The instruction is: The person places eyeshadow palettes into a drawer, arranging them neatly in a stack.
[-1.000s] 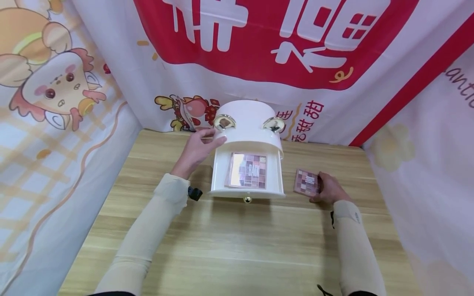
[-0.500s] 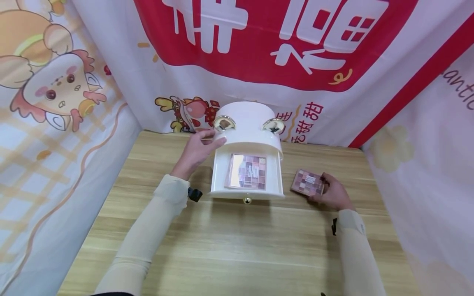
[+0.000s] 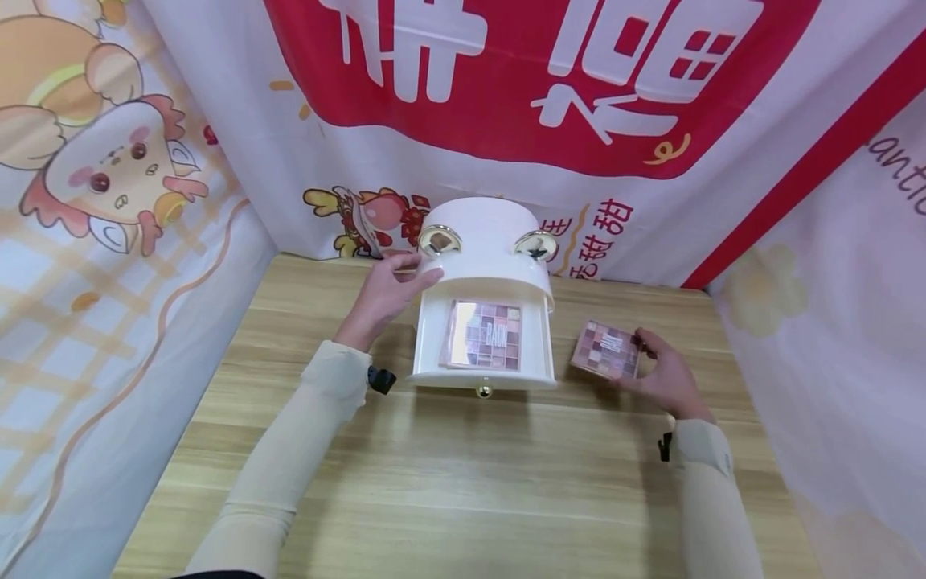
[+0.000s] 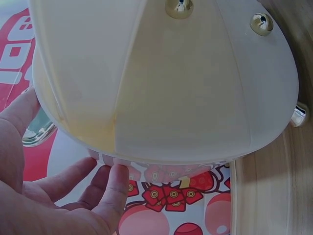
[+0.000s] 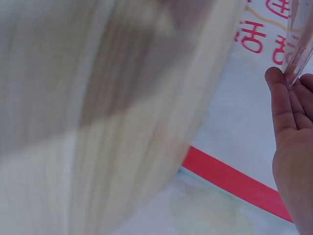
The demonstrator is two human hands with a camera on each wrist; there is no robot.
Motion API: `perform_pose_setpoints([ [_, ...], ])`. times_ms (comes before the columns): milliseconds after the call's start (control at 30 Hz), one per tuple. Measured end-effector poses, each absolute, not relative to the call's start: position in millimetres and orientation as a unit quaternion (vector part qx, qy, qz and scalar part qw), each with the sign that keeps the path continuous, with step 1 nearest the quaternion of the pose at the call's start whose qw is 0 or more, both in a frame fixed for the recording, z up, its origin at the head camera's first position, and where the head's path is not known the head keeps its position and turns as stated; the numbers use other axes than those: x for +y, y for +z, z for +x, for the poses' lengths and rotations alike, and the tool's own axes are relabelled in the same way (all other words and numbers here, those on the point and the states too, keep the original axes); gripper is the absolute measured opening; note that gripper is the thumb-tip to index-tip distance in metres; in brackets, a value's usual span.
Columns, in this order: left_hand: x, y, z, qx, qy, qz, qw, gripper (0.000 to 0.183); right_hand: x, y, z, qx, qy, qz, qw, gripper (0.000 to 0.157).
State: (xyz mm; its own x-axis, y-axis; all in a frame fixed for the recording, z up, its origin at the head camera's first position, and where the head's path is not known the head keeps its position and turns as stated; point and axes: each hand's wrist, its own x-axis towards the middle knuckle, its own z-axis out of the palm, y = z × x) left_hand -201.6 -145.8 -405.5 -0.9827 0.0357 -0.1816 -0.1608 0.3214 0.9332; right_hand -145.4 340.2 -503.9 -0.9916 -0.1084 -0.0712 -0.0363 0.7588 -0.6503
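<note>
A white drawer organizer (image 3: 481, 225) with two gold-rimmed ovals stands at the back of the table. Its bottom drawer (image 3: 434, 379), with a gold knob, is pulled out. An eyeshadow palette (image 3: 486, 336) under a glossy clear lid lies inside. My left hand (image 3: 379, 299) grips the organizer at its left side, thumb toward the front; in the left wrist view the fingertips (image 4: 119, 176) reach behind its curved edge. To the right of the drawer, my right hand (image 3: 669, 379) pinches a second eyeshadow palette (image 3: 606, 351) by its right edge. The right wrist view catches this palette's clear edge (image 5: 297, 61).
A wood-grain table (image 3: 463, 490) stretches in front of the organizer. Printed cloth (image 3: 448, 153) hangs behind it, with more cloth on the left (image 3: 87, 338) and right (image 3: 832, 386). More gold knobs (image 4: 262, 24) stick out from the organizer's front.
My right hand has shifted slightly right and toward me, and the palette in it has turned so more of its face shows. The left hand, organizer and drawer have stayed in place.
</note>
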Motion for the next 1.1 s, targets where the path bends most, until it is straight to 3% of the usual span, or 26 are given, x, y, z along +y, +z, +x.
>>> perform_pose_setpoints([
  [333,-147,-406,-201,0.809,0.581,-0.042,0.084,0.093,332,-474,-140,0.937,-0.34,-0.084,-0.005,0.112],
  [1100,-145,-408,-204,0.805,0.587,-0.042,0.081,0.09,306,-419,-128,0.92,-0.363,-0.132,-0.066,0.115],
])
